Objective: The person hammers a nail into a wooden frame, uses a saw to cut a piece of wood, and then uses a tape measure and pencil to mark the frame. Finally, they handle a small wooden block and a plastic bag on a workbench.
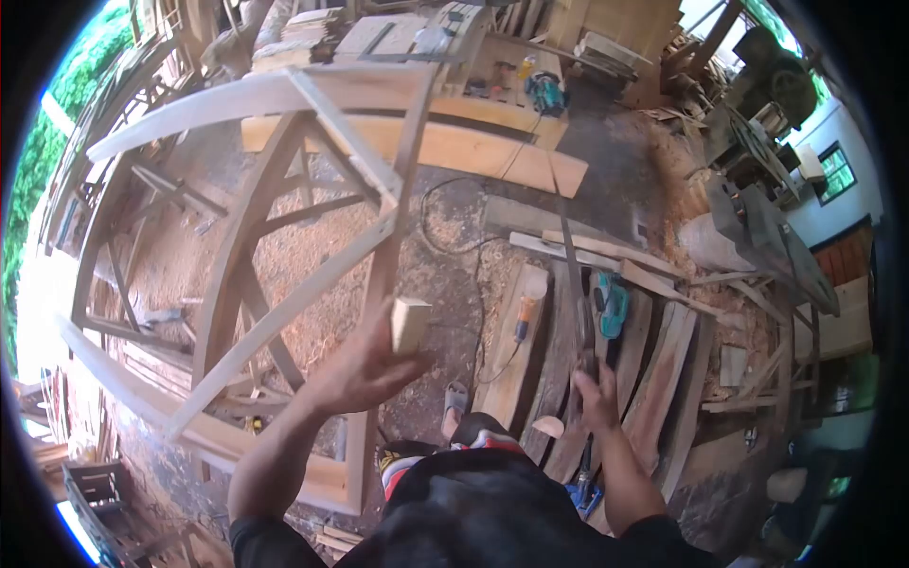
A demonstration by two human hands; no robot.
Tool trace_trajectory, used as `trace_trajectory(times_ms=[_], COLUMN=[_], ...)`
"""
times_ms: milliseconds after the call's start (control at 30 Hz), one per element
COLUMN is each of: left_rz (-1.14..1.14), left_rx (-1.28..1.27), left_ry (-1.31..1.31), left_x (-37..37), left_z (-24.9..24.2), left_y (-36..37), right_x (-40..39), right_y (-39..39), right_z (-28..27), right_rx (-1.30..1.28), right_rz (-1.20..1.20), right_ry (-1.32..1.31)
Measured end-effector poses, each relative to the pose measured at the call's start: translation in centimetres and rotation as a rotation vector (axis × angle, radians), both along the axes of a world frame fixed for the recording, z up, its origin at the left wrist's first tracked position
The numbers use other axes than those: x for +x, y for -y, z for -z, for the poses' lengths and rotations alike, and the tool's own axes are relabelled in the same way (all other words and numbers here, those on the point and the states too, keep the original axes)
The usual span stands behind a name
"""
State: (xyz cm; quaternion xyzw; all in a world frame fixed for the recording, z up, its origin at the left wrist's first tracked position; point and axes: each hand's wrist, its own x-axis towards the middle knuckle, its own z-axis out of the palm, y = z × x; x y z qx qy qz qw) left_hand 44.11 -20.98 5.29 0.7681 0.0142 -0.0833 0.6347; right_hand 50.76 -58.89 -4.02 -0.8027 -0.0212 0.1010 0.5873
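Observation:
My left hand (365, 371) is closed around a small pale wooden block (411, 325), beside the upright of a large curved wooden frame (381, 275). Diagonal braces cross inside this frame. On the right, my right hand (597, 398) is wrapped round a long, thin dark bar (572, 256), which points away from me over several rough planks (658, 379). A teal power tool (612, 305) lies on the planks, just beyond my right hand. Left of it, an orange-handled tool (525, 317) rests on a lighter plank.
Wood shavings (327, 327) and a dark cable (426, 213) cover parts of the floor. Long beams (511, 156) lie ahead, near another teal power tool (546, 93). Machinery (757, 222) stands at the right. A dark crate (99, 492) is at the lower left.

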Motion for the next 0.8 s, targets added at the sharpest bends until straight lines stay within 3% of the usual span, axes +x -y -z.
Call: trace_trajectory(times_ms=[133,233,300,367,433,467,500,567,600,667,700,733,767,800], left_rz=[0.171,0.311,0.495,0.505,0.358,0.358,0.349,0.125,-0.002,-0.075,0.056,0.189,0.316,0.359], left_rx=[0.559,0.765,0.929,0.95,0.766,0.618,0.659,0.306,0.264,0.268,0.292,0.36,0.353,0.439], left_ry=[-0.362,-0.383,-0.309,-0.412,-0.326,-0.22,-0.048,-0.03,0.149,0.177,0.092,0.02,0.119,0.097], left_x=[7.3,11.8,15.6,19.6,24.5,29.1,32.9,40.9,45.1,52.0,54.7,57.0,59.9,60.5], left_z=[1.9,12.0,21.8,28.6,29.4,35.1,32.3,23.9,23.5,22.5,21.1,19.2,21.0,17.7], left_y=[5.0,8.8,11.4,13.2,16.3,18.8,22.1,26.9,27.4,25.7,23.4,20.3,17.6,14.1], right_x=[-0.2,-0.6,-0.5,0.2,1.6,2.4,3.8,7.4,8.9,13.2,15.6,18.4,20.9,23.1], right_y=[6.1,6.8,8.0,7.5,7.4,7.2,6.8,5.7,5.2,5.0,4.7,3.4,2.9,2.8], right_z=[3.4,3.3,5.6,5.1,4.2,4.0,3.8,3.0,3.0,4.8,5.5,4.6,5.4,5.5], right_rx=[-0.015,0.12,0.108,0.086,0.073,0.077,0.078,0.116,0.129,0.091,0.073,0.001,-0.2,-0.421], right_rz=[0.153,0.295,0.316,0.422,0.471,0.478,0.485,0.521,0.548,0.503,0.489,0.553,0.474,0.39], right_ry=[-0.089,-0.212,-0.145,-0.164,-0.162,-0.143,-0.126,-0.091,-0.084,-0.032,-0.001,-0.138,0.031,0.167])
